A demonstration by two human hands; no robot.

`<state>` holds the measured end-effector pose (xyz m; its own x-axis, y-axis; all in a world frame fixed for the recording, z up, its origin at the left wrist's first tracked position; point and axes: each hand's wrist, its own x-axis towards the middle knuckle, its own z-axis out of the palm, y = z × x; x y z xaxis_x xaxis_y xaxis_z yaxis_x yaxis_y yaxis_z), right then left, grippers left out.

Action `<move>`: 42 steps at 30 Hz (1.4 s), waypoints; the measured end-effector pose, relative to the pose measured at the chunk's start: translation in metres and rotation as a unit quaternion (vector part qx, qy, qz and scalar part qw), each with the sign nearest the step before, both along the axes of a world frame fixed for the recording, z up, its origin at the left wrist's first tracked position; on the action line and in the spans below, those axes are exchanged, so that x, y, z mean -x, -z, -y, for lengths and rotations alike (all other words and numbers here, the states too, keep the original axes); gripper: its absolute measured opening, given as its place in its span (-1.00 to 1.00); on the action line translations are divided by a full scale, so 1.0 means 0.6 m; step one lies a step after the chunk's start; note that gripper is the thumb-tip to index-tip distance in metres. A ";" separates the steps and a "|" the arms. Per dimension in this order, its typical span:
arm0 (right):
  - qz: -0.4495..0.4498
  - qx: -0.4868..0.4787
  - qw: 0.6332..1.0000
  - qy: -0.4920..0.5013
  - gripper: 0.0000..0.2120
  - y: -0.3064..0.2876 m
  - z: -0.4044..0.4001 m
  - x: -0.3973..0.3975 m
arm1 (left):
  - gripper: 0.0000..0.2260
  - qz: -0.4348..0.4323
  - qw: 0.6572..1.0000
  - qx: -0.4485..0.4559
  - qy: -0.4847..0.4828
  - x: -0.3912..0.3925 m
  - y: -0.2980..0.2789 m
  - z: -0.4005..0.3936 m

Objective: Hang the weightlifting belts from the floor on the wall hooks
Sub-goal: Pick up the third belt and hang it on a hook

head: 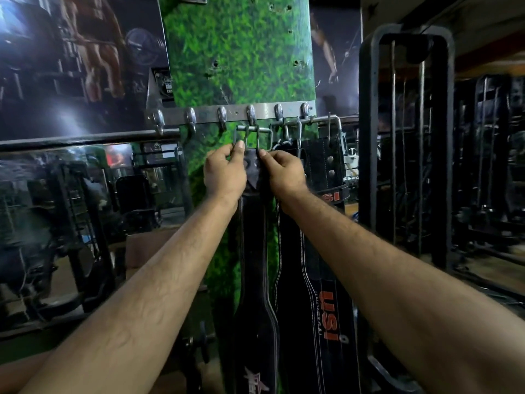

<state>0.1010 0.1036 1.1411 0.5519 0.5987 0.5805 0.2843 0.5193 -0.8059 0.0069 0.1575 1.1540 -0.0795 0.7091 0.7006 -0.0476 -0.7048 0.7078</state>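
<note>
Against the green pillar (238, 52), both hands pinch a black belt (254, 280) just under its buckle (251, 136): left hand (224, 173), right hand (284, 172). That buckle hangs at a hook (251, 115) on the rail. Beside it hangs a USI belt (324, 308).

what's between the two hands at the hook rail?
Head view: the left hand and right hand flank the black leather belt's strap end, under its metal buckle.

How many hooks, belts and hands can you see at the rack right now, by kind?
Hooks on the metal rail: 6, from the far-left hook to the far-right hook
Black belts hanging: 3, the held belt, the USI belt and a studded belt behind it
Hands: 2, left hand and right hand, both at the held belt's buckle
Total: 11
</note>
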 end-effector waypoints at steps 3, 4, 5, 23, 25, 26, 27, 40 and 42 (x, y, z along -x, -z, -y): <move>-0.030 -0.012 0.999 0.021 -0.71 -0.018 -0.004 -0.001 | -0.67 0.017 0.998 0.015 0.053 -0.004 -0.026 0.011; -0.046 -0.010 0.999 0.020 -0.71 -0.024 -0.006 -0.001 | -0.69 0.022 0.998 0.014 0.052 -0.007 -0.034 0.008; -0.066 -0.007 0.998 0.016 -0.71 -0.030 -0.008 -0.001 | -0.69 0.027 0.998 0.015 0.046 -0.011 -0.039 0.004; 0.050 0.129 0.986 0.093 -0.55 -0.028 -0.008 -0.007 | -0.62 0.084 0.980 0.173 0.045 -0.027 -0.036 -0.017; 0.107 0.129 0.983 0.076 -0.56 -0.006 -0.005 -0.015 | -0.62 0.080 0.981 0.161 0.072 -0.020 -0.011 -0.004; 0.113 0.124 0.984 0.054 -0.54 0.008 -0.001 -0.020 | -0.62 0.083 0.980 0.156 0.091 -0.016 0.001 0.003; 0.112 0.118 0.986 0.030 -0.51 0.023 0.005 -0.023 | -0.61 0.086 0.978 0.151 0.116 -0.012 0.013 0.012; 0.019 0.054 0.985 -0.165 -0.68 0.096 0.061 -0.018 | -0.95 0.137 0.948 0.150 0.245 -0.009 0.104 0.087; 0.008 0.042 0.978 -0.206 -0.70 0.112 0.059 -0.027 | -0.83 0.113 0.954 0.165 0.225 -0.010 0.121 0.093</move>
<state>0.1171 0.0681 1.0738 0.2458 0.8141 0.5261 0.0775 0.5245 -0.8478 0.0129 0.1017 1.0814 0.1616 0.8859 0.4347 -0.4696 -0.3184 0.8234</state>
